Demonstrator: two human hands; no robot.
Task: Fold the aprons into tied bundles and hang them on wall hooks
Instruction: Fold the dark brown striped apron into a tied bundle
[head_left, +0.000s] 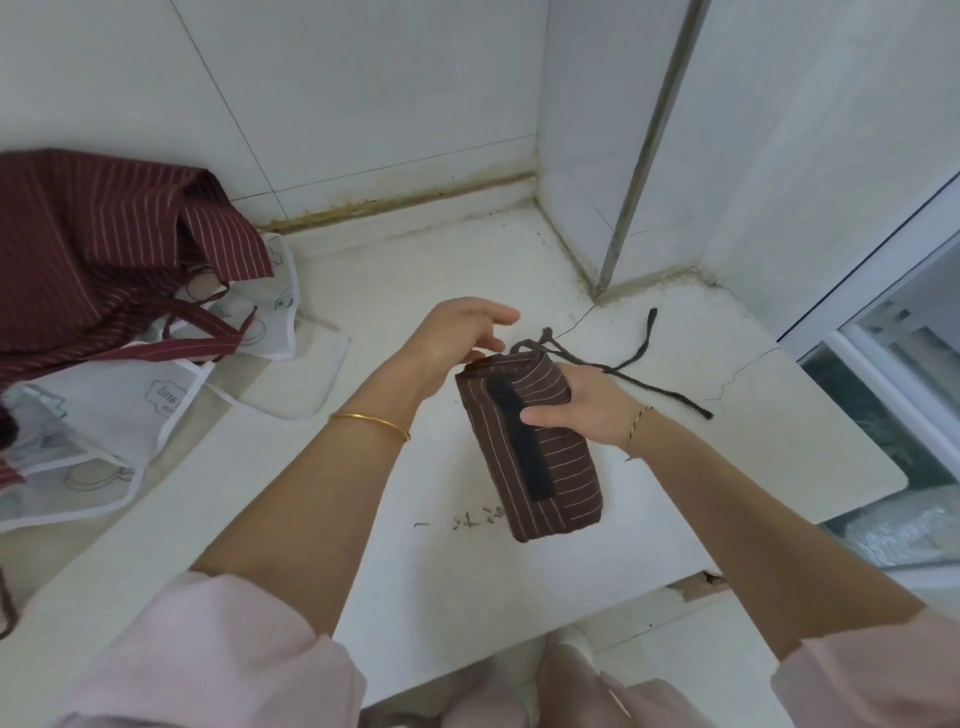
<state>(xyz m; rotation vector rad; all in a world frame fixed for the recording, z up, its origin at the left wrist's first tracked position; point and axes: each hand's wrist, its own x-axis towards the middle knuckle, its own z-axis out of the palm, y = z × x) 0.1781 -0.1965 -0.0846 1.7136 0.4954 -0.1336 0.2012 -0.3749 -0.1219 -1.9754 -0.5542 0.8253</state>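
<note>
A brown striped apron (545, 467) folded into a long bundle, with a black strap along its top, is lifted a little above the white counter (395, 395). My right hand (582, 415) grips its upper end from the right, thumb across the front. At the bundle's top edge, my left hand (462, 338) pinches the fabric where the dark tie string (639, 369) starts. The string trails loose to the right over the counter.
A heap of dark red striped aprons (104, 260) and translucent white printed aprons (156, 410) lies at the counter's left. White tiled walls and a corner post (644, 145) stand behind. A window frame (883, 322) borders the right edge. No hooks are in view.
</note>
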